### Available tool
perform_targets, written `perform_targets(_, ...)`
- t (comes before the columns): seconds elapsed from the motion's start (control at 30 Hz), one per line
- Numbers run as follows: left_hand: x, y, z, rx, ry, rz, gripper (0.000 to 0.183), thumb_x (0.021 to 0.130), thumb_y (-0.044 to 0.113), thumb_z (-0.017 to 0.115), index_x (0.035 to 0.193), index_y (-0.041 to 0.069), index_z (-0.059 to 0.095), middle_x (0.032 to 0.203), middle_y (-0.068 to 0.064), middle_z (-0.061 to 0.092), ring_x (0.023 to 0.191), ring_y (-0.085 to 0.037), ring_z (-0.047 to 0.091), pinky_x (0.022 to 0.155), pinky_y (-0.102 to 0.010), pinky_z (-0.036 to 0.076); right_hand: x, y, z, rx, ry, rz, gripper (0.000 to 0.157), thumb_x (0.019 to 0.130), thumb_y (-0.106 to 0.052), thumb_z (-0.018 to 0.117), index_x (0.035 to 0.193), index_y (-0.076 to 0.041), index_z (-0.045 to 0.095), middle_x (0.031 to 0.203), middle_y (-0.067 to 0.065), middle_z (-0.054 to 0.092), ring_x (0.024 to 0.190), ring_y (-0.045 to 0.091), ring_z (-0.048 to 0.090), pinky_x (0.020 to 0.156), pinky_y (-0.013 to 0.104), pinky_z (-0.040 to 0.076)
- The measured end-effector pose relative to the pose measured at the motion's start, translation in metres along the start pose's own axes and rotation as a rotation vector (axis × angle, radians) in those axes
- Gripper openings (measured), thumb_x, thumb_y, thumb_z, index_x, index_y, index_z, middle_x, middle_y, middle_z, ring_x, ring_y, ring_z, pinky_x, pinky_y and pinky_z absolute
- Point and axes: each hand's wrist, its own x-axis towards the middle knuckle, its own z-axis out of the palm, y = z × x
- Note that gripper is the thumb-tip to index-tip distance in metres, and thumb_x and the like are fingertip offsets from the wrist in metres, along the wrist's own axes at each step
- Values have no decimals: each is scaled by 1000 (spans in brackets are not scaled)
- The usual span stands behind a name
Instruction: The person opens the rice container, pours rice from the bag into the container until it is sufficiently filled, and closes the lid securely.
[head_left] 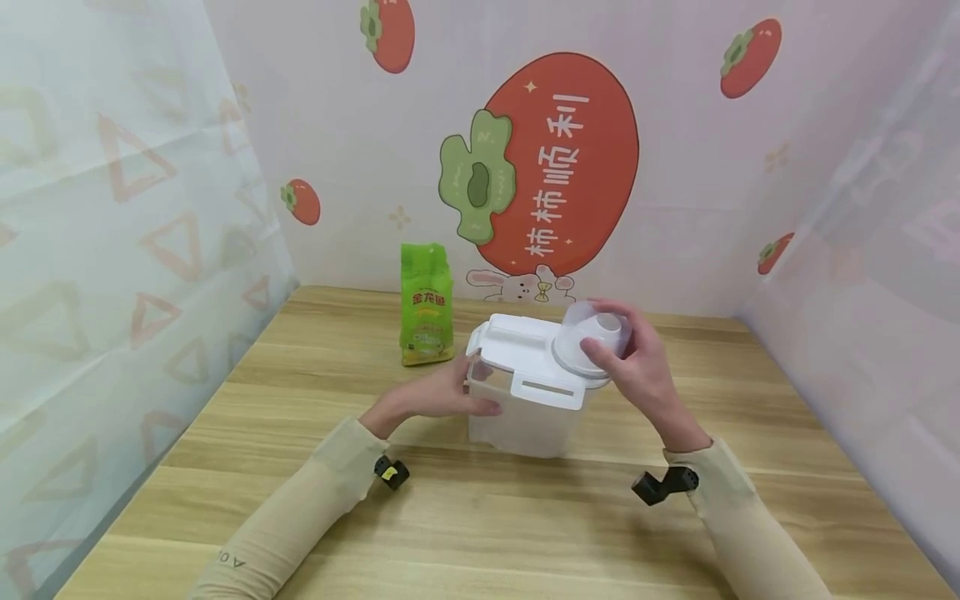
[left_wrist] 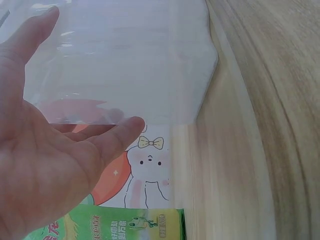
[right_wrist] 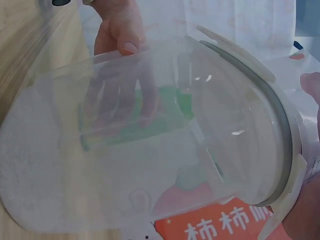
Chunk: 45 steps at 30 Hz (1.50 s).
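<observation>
A clear plastic storage container (head_left: 525, 425) with a white lid (head_left: 517, 343) stands upright on the wooden table. My left hand (head_left: 437, 393) holds its left end, thumb along the front wall and fingers round the back. Through the see-through wall (right_wrist: 65, 165) in the right wrist view, the left fingers show behind it. At the lid's right end sits a translucent measuring cup (head_left: 587, 340) over the round spout. My right hand (head_left: 647, 371) grips this cup, thumb in front and fingers behind. White side clips (head_left: 547, 390) stick out from the lid.
A green food bag (head_left: 427, 317) stands upright behind and left of the container. The table (head_left: 480, 533) meets a printed back curtain (head_left: 360, 225) and side curtains. A small black camera (head_left: 392, 472) is worn at the left wrist, another black camera (head_left: 663, 485) at the right.
</observation>
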Motion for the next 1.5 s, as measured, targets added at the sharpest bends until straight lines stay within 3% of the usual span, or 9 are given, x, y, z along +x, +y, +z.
perform_targets(0.2, -3, 1, 0, 87, 33, -113, 94, 81, 40, 78, 149, 28, 15, 139, -12, 44, 125, -26, 51, 97, -43, 50, 2, 4, -8, 30, 44, -5, 44, 83, 5, 68, 126, -1, 58, 117, -9, 62, 83, 7, 61, 64, 15, 52)
perform_targets(0.33, -3, 2, -1, 122, 41, -144, 92, 80, 42, 78, 147, 17, 21, 136, -14, 50, 124, -26, 54, 100, -45, 48, 4, 9, -15, 38, 85, 1, 41, 85, 4, 67, 125, 0, 58, 116, -7, 63, 83, 7, 61, 65, 15, 52)
perform_targets(0.6, -2, -2, -1, 122, 18, -125, 88, 82, 37, 77, 146, 12, 22, 136, -17, 50, 122, -28, 55, 99, -44, 49, 6, 24, -31, 109, 219, 104, 35, 89, -3, 65, 122, 2, 58, 107, -1, 64, 81, 8, 59, 63, 14, 50)
perform_targets(0.83, -3, -3, -1, 121, 13, -117, 90, 84, 36, 76, 149, 12, 19, 138, -18, 48, 124, -29, 53, 100, -47, 49, 5, 40, -45, 132, 309, 193, 28, 91, -10, 67, 118, -5, 60, 98, -1, 60, 77, 5, 57, 62, 13, 48)
perform_targets(1.1, -3, -5, 0, 120, 9, -116, 88, 84, 37, 76, 148, 14, 20, 137, -17, 49, 123, -28, 54, 100, -45, 49, 5, 60, -61, 61, 362, 250, 29, 90, -13, 68, 117, -5, 61, 97, -3, 58, 76, 4, 55, 61, 12, 45)
perform_targets(1.5, -3, -5, 0, 102, -2, -126, 88, 84, 36, 75, 149, 15, 19, 140, -19, 47, 125, -29, 53, 102, -45, 48, 3, 82, -79, -164, 306, 341, 39, 91, -27, 69, 121, -6, 56, 102, -10, 52, 82, 5, 50, 64, 14, 42)
